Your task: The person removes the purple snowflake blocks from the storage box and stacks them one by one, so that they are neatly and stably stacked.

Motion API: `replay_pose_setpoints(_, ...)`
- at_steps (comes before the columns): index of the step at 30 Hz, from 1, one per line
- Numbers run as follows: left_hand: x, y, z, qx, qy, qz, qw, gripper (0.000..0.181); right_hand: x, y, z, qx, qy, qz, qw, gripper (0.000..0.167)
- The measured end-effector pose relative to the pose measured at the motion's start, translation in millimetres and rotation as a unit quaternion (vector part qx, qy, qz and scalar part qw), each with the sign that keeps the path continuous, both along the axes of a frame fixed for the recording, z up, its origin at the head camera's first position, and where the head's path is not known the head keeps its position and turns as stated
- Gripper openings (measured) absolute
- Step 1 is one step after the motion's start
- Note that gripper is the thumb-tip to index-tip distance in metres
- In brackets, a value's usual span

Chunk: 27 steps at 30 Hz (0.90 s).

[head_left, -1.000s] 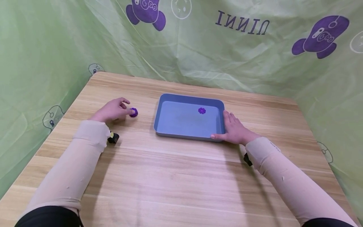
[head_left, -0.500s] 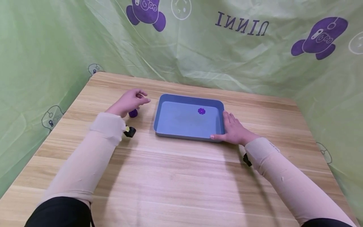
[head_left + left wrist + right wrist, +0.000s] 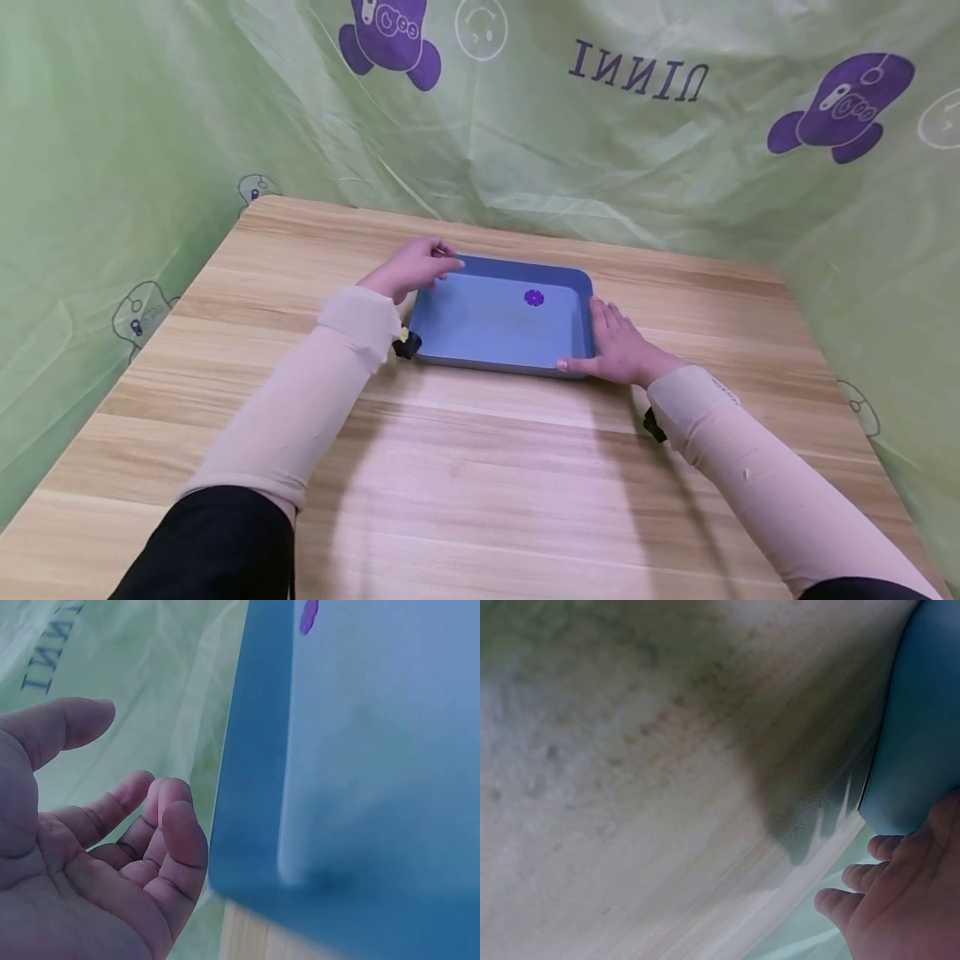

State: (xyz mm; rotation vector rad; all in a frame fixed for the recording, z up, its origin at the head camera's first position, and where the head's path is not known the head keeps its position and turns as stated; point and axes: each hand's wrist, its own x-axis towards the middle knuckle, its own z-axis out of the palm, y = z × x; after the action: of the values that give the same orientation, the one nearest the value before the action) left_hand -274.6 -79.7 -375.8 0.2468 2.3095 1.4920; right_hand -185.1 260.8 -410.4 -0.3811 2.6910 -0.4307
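Note:
A blue rectangular tray (image 3: 480,325) lies on the table with one flat purple flower-shaped piece (image 3: 534,297) on its floor, toward the right. Over the tray's far left corner hovers my left hand (image 3: 412,268); in the left wrist view its fingers (image 3: 184,832) are loosely bent, the thumb stands apart, and the palm is bare. My right hand (image 3: 622,346) rests against the tray's right front corner, thumb at the front rim and fairly straight fingers along the right side. A second purple thing, seen earlier left of the tray, is out of sight now, around where my left sleeve is.
The wooden table (image 3: 465,483) reaches toward me and out to both sides. Green printed cloth (image 3: 525,167) hangs behind it and at the sides. Small black devices (image 3: 407,344) sit under both wrists.
My left hand has left the purple thing and moved right, with nothing in it, to the tray's far left corner. The right hand and the tray have stayed put.

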Motion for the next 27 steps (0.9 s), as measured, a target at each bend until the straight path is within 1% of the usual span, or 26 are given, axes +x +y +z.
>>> replay_pose_setpoints(6, -0.9, 25.9, 0.9, -0.01, 0.0, -0.021, 0.9997, 0.037, 1.6, 1.9, -0.2, 0.002, -0.002, -0.005, 1.0, 0.128)
replay_pose_setpoints(11, -3.0, 45.9, 2.2, -0.007, -0.013, -0.032, 0.9994, 0.038, 2.6, 4.9, 0.4, 0.002, 0.001, -0.009, 1.0, 0.127)
replay_pose_setpoints(13, -5.4, 56.5, 2.2, -0.016, -0.011, -0.04, 0.999, 0.038, 2.6, 5.6, 0.4, -0.001, 0.001, -0.01, 0.9999, 0.128)
replay_pose_setpoints(15, -7.5, 68.8, 2.2, -0.047, 0.007, -0.055, 0.9973, 0.038, 2.6, 6.1, 0.3, -0.002, 0.0, -0.012, 0.9999, 0.128)
replay_pose_setpoints(16, -8.8, 75.7, 1.3, -0.069, 0.022, -0.064, 0.9953, 0.039, 2.7, 6.2, 0.3, -0.002, 0.0, -0.013, 0.9999, 0.128)
replay_pose_setpoints(18, -10.7, 89.7, -1.7, -0.113, 0.054, -0.085, 0.9884, 0.037, 2.6, 6.4, 0.1, -0.001, -0.002, -0.016, 0.9999, 0.128)
replay_pose_setpoints(20, -11.5, 102.6, -5.5, -0.161, 0.084, -0.106, 0.9777, 0.029, 2.5, 5.9, 0.1, -0.002, -0.004, -0.018, 0.9998, 0.128)
replay_pose_setpoints(22, -12.5, 113.6, -10.8, -0.193, 0.095, -0.122, 0.969, 0.018, 2.0, 4.9, -0.2, -0.004, -0.003, -0.017, 0.9998, 0.128)
replay_pose_setpoints(23, -13.2, 118.1, -13.3, -0.202, 0.093, -0.127, 0.9665, 0.021, 1.6, 4.1, -0.3, -0.006, -0.003, -0.015, 0.9999, 0.128)
replay_pose_setpoints(26, -15.7, 128.3, -19.5, -0.222, 0.089, -0.134, 0.9618, 0.042, 0.9, 2.2, -0.5, -0.008, 0.0, -0.01, 0.9999, 0.128)
replay_pose_setpoints(27, -16.8, 130.8, -21.5, -0.226, 0.089, -0.134, 0.9607, 0.046, 0.9, 1.9, -0.5, -0.008, 0.001, -0.009, 0.9999, 0.128)
